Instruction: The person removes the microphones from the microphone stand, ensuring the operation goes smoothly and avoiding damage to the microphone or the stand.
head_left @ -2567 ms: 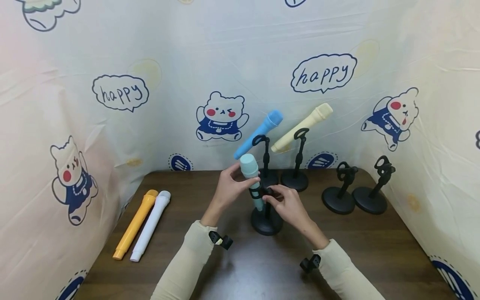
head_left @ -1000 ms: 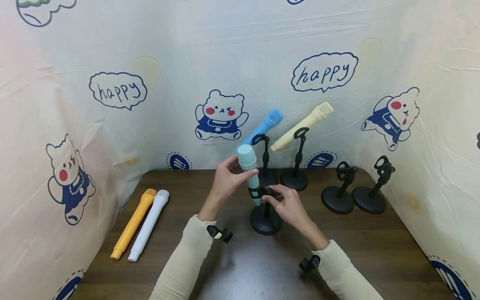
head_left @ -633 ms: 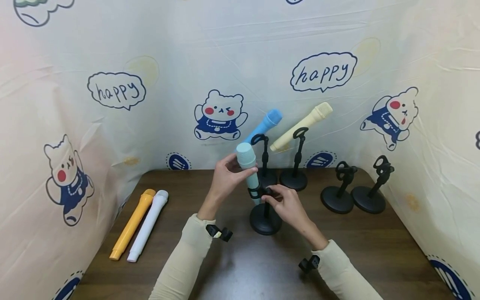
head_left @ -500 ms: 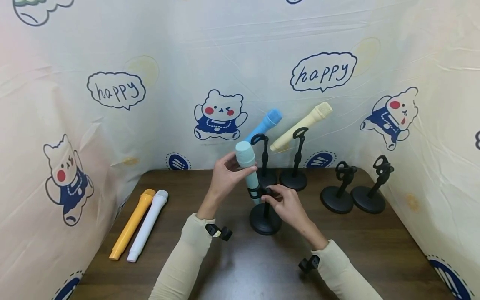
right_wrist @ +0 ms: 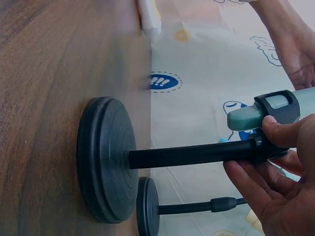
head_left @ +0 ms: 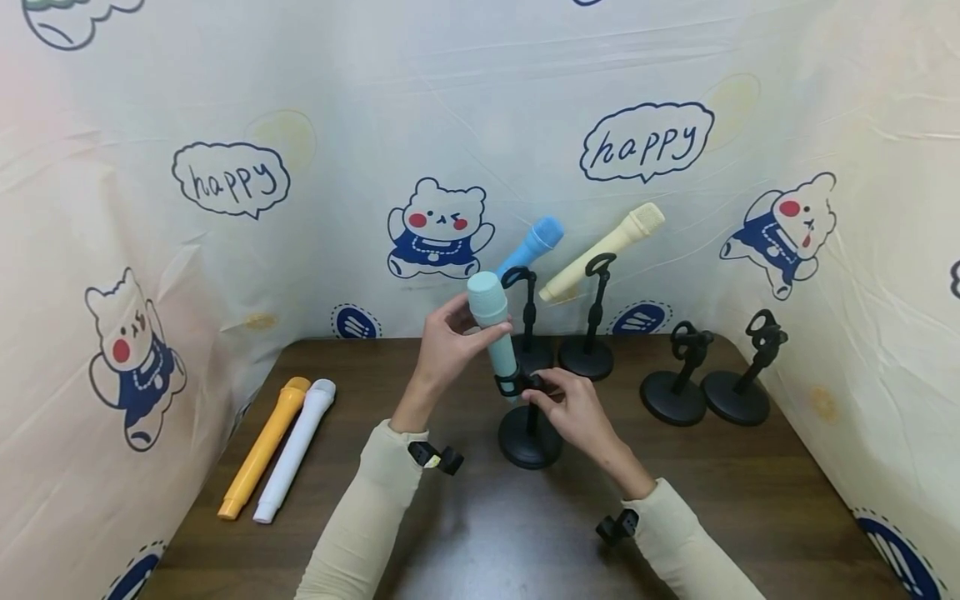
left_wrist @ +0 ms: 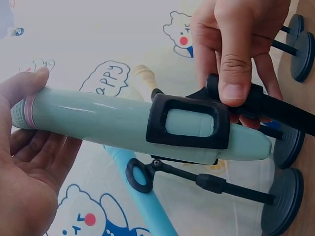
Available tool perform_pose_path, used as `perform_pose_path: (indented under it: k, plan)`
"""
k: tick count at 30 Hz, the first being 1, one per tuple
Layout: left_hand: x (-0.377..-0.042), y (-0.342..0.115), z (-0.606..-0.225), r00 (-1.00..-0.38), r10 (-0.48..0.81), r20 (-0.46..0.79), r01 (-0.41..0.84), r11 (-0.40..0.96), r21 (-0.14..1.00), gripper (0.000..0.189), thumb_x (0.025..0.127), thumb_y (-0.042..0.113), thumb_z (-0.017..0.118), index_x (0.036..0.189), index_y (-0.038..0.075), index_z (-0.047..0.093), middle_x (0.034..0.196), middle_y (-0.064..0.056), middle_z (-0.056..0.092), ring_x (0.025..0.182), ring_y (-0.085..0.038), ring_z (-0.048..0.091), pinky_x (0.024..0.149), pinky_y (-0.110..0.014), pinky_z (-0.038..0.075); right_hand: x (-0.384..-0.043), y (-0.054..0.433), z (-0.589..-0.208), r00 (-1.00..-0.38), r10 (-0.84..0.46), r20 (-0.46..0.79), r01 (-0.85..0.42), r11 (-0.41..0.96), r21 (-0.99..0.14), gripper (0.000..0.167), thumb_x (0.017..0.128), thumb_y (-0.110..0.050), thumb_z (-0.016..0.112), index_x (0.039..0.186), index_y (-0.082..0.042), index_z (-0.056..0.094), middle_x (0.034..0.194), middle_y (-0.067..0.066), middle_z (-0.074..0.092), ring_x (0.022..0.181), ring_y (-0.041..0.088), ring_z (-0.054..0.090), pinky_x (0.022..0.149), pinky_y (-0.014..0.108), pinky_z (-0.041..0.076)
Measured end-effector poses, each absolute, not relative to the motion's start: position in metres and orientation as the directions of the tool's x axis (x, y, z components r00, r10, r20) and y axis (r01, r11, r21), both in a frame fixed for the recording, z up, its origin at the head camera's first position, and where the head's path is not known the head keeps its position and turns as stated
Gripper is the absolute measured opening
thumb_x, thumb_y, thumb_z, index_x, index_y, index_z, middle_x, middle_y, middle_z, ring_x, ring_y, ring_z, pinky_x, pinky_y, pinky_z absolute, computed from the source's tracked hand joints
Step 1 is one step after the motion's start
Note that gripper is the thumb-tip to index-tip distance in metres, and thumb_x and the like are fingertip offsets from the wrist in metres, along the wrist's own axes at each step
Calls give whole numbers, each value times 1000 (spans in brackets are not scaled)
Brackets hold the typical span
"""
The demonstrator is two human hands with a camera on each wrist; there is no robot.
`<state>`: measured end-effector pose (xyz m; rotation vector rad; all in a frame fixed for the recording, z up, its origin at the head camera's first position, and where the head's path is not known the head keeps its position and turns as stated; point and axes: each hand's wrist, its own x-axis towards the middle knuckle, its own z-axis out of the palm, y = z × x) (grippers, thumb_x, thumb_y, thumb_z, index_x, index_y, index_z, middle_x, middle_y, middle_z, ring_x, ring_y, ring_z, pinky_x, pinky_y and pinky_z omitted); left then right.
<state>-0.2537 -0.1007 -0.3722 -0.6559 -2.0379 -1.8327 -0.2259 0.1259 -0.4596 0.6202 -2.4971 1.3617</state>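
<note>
A mint-green microphone (head_left: 501,348) leans head-up in the black clip (left_wrist: 188,121) of a microphone stand (head_left: 530,439). Its tapered lower end (right_wrist: 245,118) pokes out a short way below the clip. My left hand (head_left: 444,348) holds the microphone just under its head, thumb on one side and fingers on the other. At the top of the pole, right beside the clip, my right hand (head_left: 576,408) pinches the stand's joint between thumb and fingers. The stand's round base rests on the table (head_left: 450,533).
Behind stand two black stands (head_left: 528,321) (head_left: 595,321), with a blue microphone (head_left: 531,247) and a cream microphone (head_left: 600,254) at them. Two shorter stands (head_left: 678,375) (head_left: 742,371) are at the right. Orange (head_left: 264,450) and white (head_left: 296,450) microphones lie at the left.
My left hand has moved up and slightly left with the mint-green microphone, which has slid upward through the clip, so less of it shows below. My right hand has stayed at the stand's joint.
</note>
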Motion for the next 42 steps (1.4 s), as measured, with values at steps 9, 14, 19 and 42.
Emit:
perform_pose_path:
  k: [9, 14, 19, 42]
  plan:
    - [-253, -101, -369, -841, 83, 534, 539, 73, 839, 49, 92, 16, 85, 137, 7, 68, 125, -17, 77, 116, -28, 76, 110, -51, 56, -226, 125, -460, -881, -260, 395, -473, 479, -740, 19, 98, -19, 79, 114, -10, 79, 100, 4, 77, 90, 16, 76, 81, 31, 66]
    - [-254, -101, -365, -832, 89, 548, 554, 66, 830, 50, 92, 13, 84, 138, 5, 67, 126, -18, 77, 115, -30, 76, 109, -54, 56, -226, 126, -460, -884, -255, 392, -468, 480, -742, 19, 98, -19, 79, 114, -10, 79, 101, 4, 77, 91, 16, 76, 82, 33, 66]
    - [-254, -101, -365, -816, 86, 571, 576, 57, 815, 48, 92, 12, 83, 137, 4, 67, 122, -20, 78, 112, -31, 77, 108, -52, 57, -226, 125, -460, -886, -261, 384, -464, 485, -741, 20, 98, -21, 79, 115, -10, 79, 101, 4, 77, 91, 15, 76, 82, 33, 66]
    - [-255, -100, -355, -790, 68, 610, 613, 48, 788, 47, 92, 11, 83, 136, 2, 67, 122, -21, 77, 113, -28, 77, 107, -44, 59, -227, 126, -460, -888, -255, 384, -461, 487, -742, 17, 98, -19, 79, 113, -10, 79, 99, 3, 77, 90, 15, 76, 82, 32, 66]
